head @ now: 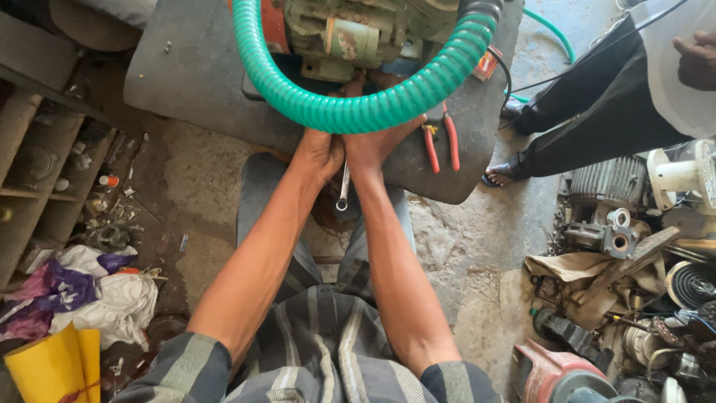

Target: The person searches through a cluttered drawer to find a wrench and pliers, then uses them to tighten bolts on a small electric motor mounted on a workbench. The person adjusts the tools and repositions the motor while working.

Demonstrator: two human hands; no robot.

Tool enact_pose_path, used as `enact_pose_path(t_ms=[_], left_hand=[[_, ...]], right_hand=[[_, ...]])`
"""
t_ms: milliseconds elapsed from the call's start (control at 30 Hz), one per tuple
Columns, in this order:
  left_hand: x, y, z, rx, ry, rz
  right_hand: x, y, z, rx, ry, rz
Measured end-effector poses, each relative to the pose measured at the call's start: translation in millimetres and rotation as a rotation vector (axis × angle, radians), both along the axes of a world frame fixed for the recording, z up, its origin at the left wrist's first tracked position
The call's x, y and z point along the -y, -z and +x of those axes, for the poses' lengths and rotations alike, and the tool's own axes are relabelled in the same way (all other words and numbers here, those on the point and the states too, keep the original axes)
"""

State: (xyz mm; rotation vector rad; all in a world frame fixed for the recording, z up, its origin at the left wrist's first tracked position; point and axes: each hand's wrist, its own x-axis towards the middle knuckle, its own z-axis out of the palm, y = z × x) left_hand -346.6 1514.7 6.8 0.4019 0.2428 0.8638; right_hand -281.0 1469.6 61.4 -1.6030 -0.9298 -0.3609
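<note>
Both hands are pressed together at the near edge of the dark slab (194, 82). The left hand (319, 153) is closed on a wrench (344, 186), whose steel shank hangs down toward the person. The right hand (379, 145) is cupped, palm up, under the hose (358, 112) just above. The hose is green, ribbed and stiff-looking, bowed in a U from left to right. Behind it sits a worn motor (350, 33). Red-handled pliers (441, 142) lie just right of the right hand.

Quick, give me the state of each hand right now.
Left hand: closed around the handle of a wrench.
Right hand: open, palm against the green ribbed hose.
</note>
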Motion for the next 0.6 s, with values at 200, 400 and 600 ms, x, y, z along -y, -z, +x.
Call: enact_pose_path(t_ms=[200, 400, 600], left_hand=[[0.2, -7.7, -4.3, -0.017, 0.029, 0.028], [-2.3, 2.3, -2.7, -0.028, -0.003, 0.025], [0.6, 0.3, -3.9, 0.010, 0.059, -0.109]], right_hand=[[5.3, -18.9, -9.3, 0.061, 0.043, -0.012], [11.0, -25.3, -1.3, 0.031, -0.030, -0.034], [-0.7, -18.0, -10.6, 0.074, 0.077, 0.017]])
